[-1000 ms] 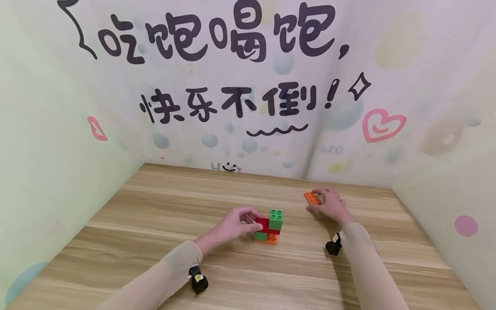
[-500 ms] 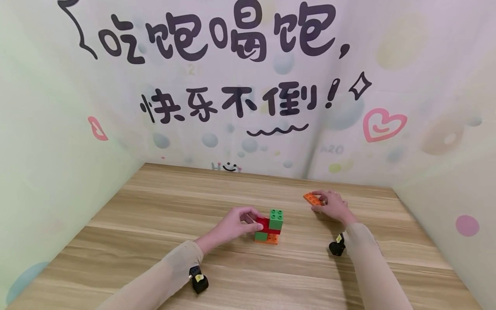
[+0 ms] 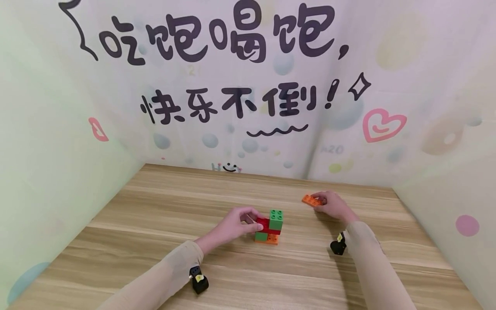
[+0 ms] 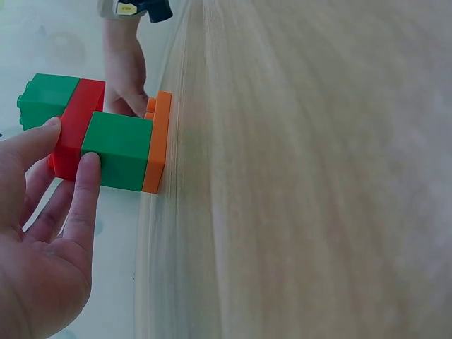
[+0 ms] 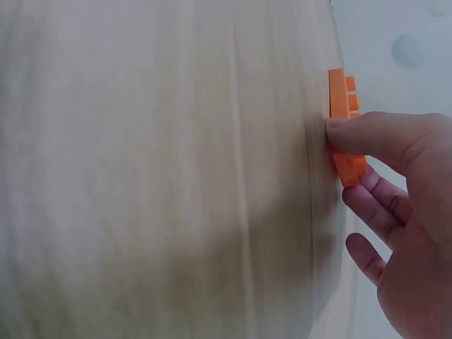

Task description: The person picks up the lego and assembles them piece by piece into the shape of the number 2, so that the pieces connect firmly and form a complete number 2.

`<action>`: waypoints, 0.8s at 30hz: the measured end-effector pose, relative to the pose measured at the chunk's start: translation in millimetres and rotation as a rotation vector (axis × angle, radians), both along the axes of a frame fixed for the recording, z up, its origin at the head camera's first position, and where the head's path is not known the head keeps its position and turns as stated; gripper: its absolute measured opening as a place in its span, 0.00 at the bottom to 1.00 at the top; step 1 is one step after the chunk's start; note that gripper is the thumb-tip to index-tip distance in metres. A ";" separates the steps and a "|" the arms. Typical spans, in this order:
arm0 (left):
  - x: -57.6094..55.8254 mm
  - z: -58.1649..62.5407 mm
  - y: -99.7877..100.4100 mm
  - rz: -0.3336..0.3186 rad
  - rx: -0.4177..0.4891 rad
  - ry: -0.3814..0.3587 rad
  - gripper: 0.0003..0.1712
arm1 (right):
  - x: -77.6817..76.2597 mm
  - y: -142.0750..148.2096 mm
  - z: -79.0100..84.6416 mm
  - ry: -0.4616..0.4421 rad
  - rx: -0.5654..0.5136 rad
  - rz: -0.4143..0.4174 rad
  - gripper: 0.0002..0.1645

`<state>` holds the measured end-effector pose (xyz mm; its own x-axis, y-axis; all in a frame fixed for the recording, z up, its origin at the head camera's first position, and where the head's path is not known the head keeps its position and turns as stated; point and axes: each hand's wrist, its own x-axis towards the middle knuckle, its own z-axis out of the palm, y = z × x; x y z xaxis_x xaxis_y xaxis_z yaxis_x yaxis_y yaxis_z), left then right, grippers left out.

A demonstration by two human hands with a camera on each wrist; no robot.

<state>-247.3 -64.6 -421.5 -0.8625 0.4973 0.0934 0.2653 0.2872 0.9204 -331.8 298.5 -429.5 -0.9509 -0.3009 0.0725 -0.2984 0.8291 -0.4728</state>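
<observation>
Near the table's middle stands a small stack of toy building bricks: an orange plate at the bottom, a lower green brick, a red brick across it, and an upper green brick on the right end. My left hand grips the red brick's left end between thumb and fingers. Further back and to the right, my right hand pinches a loose orange studded plate by its right end. In the right wrist view, the thumb lies across the orange plate, whose studs face up.
Both hands work over a wood-grain table. A printed cloth backdrop rises along the back edge, with pale walls on both sides. Black wrist cameras hang below both sleeves.
My right hand has shifted slightly to the right and turned the orange plate so its long side lies more sideways. The left hand and the brick stack have stayed put.
</observation>
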 end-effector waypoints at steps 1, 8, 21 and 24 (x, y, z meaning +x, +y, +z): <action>-0.3 -0.6 -0.1 0.001 -0.003 -0.001 0.14 | -0.3 -0.1 -0.2 0.005 -0.004 0.007 0.27; -1.1 -2.8 -0.5 -0.001 -0.006 -0.005 0.14 | 0.8 -1.0 -2.1 0.029 -0.015 0.005 0.28; -0.6 -2.8 -0.5 -0.010 0.011 -0.005 0.14 | 6.7 -2.5 1.0 0.057 -0.033 0.034 0.25; -0.4 -2.2 -0.4 -0.007 0.013 -0.005 0.14 | 7.1 -2.2 1.8 0.067 -0.043 0.038 0.25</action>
<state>-247.7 -65.0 -423.7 -0.8593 0.5024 0.0959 0.2630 0.2731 0.9253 -324.7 296.3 -427.7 -0.9315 -0.3316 0.1497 -0.3613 0.7958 -0.4859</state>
